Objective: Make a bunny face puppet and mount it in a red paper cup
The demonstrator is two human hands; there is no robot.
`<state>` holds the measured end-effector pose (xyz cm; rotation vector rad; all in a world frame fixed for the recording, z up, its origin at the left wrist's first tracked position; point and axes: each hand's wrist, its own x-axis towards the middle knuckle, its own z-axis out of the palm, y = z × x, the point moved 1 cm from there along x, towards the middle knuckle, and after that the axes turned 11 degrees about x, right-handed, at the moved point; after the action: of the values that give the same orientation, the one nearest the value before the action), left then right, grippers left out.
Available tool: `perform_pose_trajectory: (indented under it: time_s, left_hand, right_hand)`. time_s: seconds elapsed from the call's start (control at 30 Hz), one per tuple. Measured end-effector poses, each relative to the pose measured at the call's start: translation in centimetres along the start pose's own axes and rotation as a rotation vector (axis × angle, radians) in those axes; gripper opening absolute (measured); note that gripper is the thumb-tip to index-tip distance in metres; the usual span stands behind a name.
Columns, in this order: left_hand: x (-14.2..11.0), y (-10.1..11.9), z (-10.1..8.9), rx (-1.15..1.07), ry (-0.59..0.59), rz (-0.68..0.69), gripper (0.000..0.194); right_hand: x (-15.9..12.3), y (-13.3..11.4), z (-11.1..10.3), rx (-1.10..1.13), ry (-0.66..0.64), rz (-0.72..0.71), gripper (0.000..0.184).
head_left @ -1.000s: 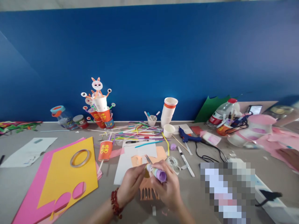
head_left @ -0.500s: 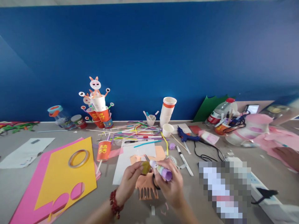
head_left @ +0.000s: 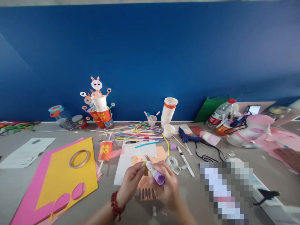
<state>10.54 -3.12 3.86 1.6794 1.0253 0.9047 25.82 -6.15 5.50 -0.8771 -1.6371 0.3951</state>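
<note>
My right hand (head_left: pixel 167 182) is wrapped round a glue stick (head_left: pixel 156 175) with a purple base, its white end tilted toward the left. Pinched in my left hand (head_left: pixel 131 179) is a small yellow paper piece (head_left: pixel 145 168), and the tip of the glue stick meets it or lies just in front of it. A red bead bracelet (head_left: pixel 114 206) circles my left wrist. Below both hands lies an orange paper sheet (head_left: pixel 146 190) with cut slots. Scissors (head_left: pixel 148 158) show partly behind the fingers. The loose purple cap (head_left: pixel 173 147) rests farther back.
Yellow card (head_left: pixel 67 181) with round cutouts lies over pink card on the left, a tape roll (head_left: pixel 79 158) on top. Many coloured sticks (head_left: pixel 138 131) spread behind. A blue glue gun (head_left: pixel 187 136) with its cable lies right. Another person's hand (head_left: pixel 287 156) is at the far right.
The glue stick swung away to the right, uncovering the yellow piece, then came back against it. My left hand keeps its pinch on the piece throughout.
</note>
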Motion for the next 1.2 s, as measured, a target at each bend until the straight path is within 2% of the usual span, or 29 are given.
perform_pose_trajectory:
  time_s: [0.1,0.33,0.5,0.67,0.83,1.2]
  left_hand:
    - [0.0,-0.1,-0.1,0.019,-0.005,0.02,0.031]
    - [0.0,0.0,-0.1,0.029,-0.046,0.049,0.028]
    - [0.0,-0.4,-0.1,0.074,-0.016,0.051,0.029]
    - [0.1,-0.4,-0.1,0.094,-0.038,0.07,0.028]
    - [0.0,-0.4,-0.3,0.173,-0.039,0.092,0.029]
    - [-0.3,-1.0,-0.3,0.281,-0.052,0.158,0.029]
  right_hand:
    - [0.3,0.1,-0.1,-0.021,0.011,0.015,0.019]
    - [0.3,0.0,0.5,0.022,-0.055,-0.008,0.023]
    - [0.3,0.5,-0.2,-0.008,0.014,0.033,0.021]
    - [0.2,0.6,0.3,0.076,-0.041,0.023,0.024]
    - [0.5,0.5,0.3,0.051,0.021,0.055,0.021]
    - [0.8,0.6,-0.1,0.105,-0.001,0.127,0.02]
